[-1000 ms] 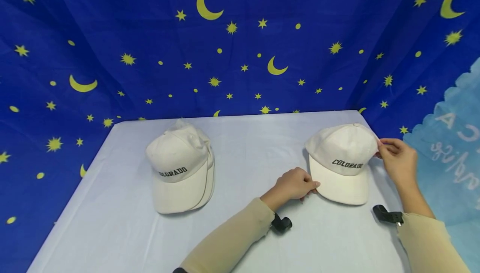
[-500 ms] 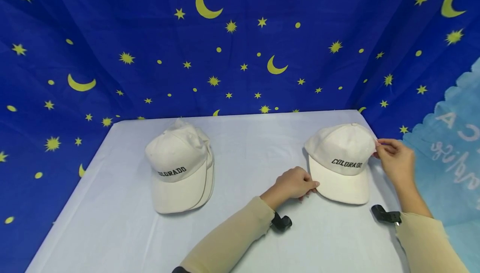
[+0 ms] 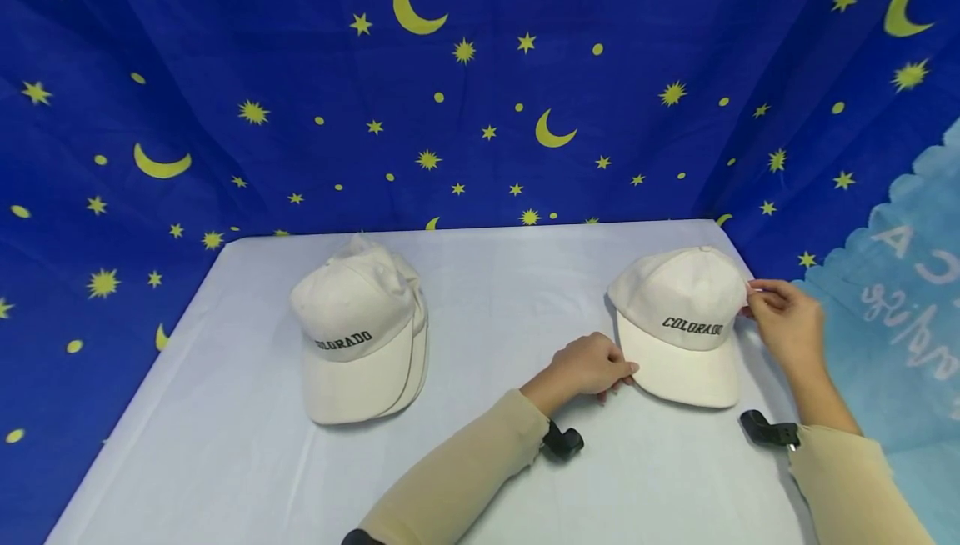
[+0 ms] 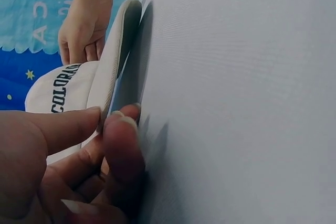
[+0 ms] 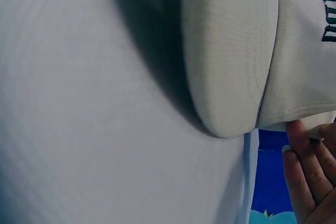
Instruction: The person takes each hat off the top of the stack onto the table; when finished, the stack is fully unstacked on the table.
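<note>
Lower stacked cap [image 3: 420,353] mostly hidden; right wrist view crops held cap [image 5: 231,61].

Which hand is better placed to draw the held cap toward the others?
Probably the left hand: it pinches the brim on the side nearer the other caps; the right hand grips the cap on its opposite side.

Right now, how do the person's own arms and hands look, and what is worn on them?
The left sleeve and right sleeve are both plain tan. A small black wrist camera sits at each sleeve's end. The left hand and right hand wear no gloves.
</note>
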### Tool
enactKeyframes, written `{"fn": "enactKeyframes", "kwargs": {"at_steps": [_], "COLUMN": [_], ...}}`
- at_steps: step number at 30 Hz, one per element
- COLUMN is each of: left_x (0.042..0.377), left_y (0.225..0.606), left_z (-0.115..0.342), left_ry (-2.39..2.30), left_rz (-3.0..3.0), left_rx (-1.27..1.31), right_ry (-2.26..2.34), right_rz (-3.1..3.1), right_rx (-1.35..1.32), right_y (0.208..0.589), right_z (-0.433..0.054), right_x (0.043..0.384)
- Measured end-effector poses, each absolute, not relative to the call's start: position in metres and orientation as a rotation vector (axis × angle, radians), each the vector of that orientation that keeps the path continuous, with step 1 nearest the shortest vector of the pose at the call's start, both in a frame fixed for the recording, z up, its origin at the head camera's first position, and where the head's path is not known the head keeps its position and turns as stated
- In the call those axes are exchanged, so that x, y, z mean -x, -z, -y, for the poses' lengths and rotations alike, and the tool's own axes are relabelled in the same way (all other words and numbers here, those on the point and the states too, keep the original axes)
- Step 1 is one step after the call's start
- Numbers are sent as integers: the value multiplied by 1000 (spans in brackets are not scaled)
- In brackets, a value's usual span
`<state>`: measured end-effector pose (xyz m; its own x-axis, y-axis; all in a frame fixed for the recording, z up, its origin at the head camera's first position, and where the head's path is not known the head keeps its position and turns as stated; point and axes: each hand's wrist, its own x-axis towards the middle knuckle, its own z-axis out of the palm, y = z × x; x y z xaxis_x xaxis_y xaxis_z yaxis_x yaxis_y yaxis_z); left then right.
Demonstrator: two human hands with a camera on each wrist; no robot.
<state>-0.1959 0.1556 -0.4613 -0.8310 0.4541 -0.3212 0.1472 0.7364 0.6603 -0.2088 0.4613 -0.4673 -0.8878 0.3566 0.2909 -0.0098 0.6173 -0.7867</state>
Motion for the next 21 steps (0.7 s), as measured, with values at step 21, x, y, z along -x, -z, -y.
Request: {"fn": "enactKeyframes", "kwargs": {"at_steps": [21], "left_x": [196], "left_y": [460], "left_z": [-160], "left_ry": [-802], "left_rz": [-2507], "left_rx": [-438], "right_ry": [-1112], "right_rz": [2579], "right_rx": [295], "right_y": [463], "right_z": [-468], "right_x": [212]}}
